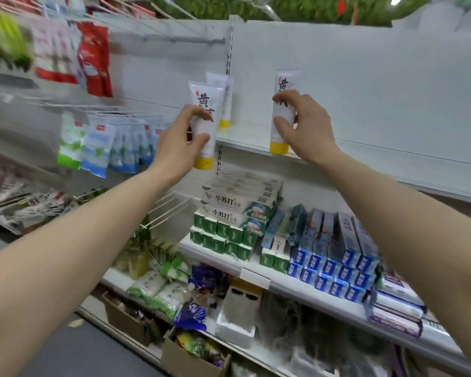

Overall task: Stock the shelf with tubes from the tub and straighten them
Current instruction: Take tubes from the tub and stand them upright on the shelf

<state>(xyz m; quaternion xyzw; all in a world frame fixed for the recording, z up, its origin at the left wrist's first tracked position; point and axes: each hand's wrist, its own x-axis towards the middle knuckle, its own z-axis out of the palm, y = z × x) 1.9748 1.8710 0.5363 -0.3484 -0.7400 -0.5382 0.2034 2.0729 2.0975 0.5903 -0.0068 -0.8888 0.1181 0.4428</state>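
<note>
From the head camera, each hand grips an upright white plastic tube with a yellow cap: the left hand [184, 137] holds its tube [205, 126] short of the white metal shelf [245, 145], the right hand [303, 126] seats its tube [282, 110] cap-down at the edge, apparently to stand them beside the tube already shelved [223, 100] just beyond the left fingers

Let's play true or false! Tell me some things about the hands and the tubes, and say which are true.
1. Each hand holds a white tube with a yellow cap. True: the left hand grips one tube, the right hand another.
2. The caps point up. False: they point down.
3. A third tube already stands on the top shelf. True.
4. The shelf below is bare. False: it holds stacked toothpaste boxes.
5. The left hand's tube stands on the shelf. False: it is in the air, in front of the edge.
</note>
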